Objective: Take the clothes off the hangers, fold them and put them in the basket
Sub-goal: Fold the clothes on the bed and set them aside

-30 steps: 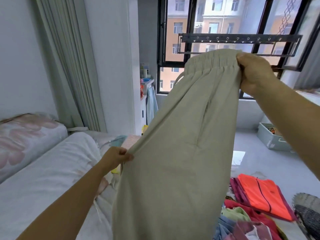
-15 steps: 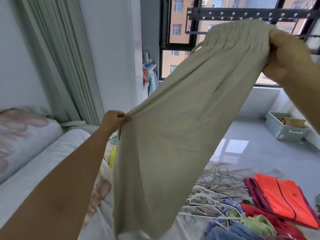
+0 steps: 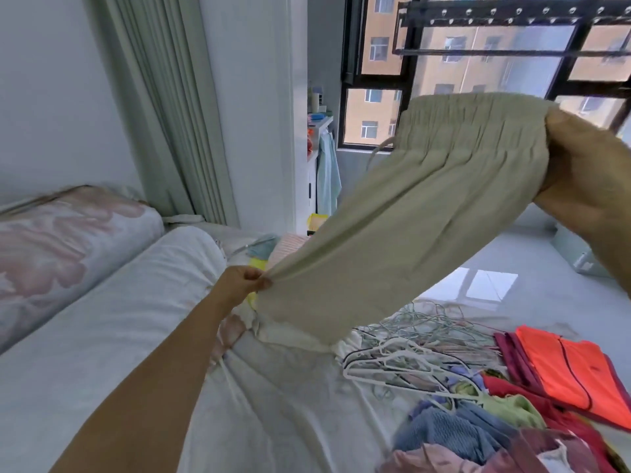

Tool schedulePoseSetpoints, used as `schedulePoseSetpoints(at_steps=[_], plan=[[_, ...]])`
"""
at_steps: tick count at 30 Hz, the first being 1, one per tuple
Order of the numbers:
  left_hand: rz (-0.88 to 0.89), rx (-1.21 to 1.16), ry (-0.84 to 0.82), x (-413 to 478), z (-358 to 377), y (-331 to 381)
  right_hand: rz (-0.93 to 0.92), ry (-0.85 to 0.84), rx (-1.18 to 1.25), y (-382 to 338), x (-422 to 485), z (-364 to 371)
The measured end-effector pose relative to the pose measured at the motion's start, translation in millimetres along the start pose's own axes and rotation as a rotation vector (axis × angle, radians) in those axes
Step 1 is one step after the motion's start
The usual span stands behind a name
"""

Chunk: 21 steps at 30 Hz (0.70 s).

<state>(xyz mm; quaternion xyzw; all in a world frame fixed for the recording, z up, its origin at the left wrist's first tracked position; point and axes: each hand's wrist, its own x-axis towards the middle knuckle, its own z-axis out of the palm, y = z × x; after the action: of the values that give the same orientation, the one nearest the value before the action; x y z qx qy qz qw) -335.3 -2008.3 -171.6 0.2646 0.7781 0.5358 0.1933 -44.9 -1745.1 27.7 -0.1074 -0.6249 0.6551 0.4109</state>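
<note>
Pants (image 3: 409,227) are stretching above the bed (image 3: 119,336), right hand (image 3: 580,172) gripping the waistband at 2 o'clock, left hand (image 3: 244,283) pinching the leg at 8, so I'd be pulling them taut before laying flat.

I observe a bed in pale sheeting (image 3: 136,336): pink-floral pillow (image 3: 61,254) at left; tangled white and green hangers (image 3: 403,356), folded orange garment (image 3: 563,370) and mixed clothes heap (image 3: 478,425) at right.
</note>
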Motion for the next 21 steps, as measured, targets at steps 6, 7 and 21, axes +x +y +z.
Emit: schedulePoseSetpoints(at_steps=[6, 7, 21], plan=[[-0.179, 0.037, -0.12, -108.0, 56.4, -105.2, 0.2, -0.021, 0.062, 54.2, -113.3, -32.5], [-0.221, 0.028, -0.127, -129.3, 65.7, -123.2, 0.224, -0.018, 0.07, 64.5, -127.2, -37.3], [-0.538, 0.113, -0.304, -270.5, 114.4, -336.1, 0.625, -0.022, 0.188, 272.7, -182.5, -6.2]])
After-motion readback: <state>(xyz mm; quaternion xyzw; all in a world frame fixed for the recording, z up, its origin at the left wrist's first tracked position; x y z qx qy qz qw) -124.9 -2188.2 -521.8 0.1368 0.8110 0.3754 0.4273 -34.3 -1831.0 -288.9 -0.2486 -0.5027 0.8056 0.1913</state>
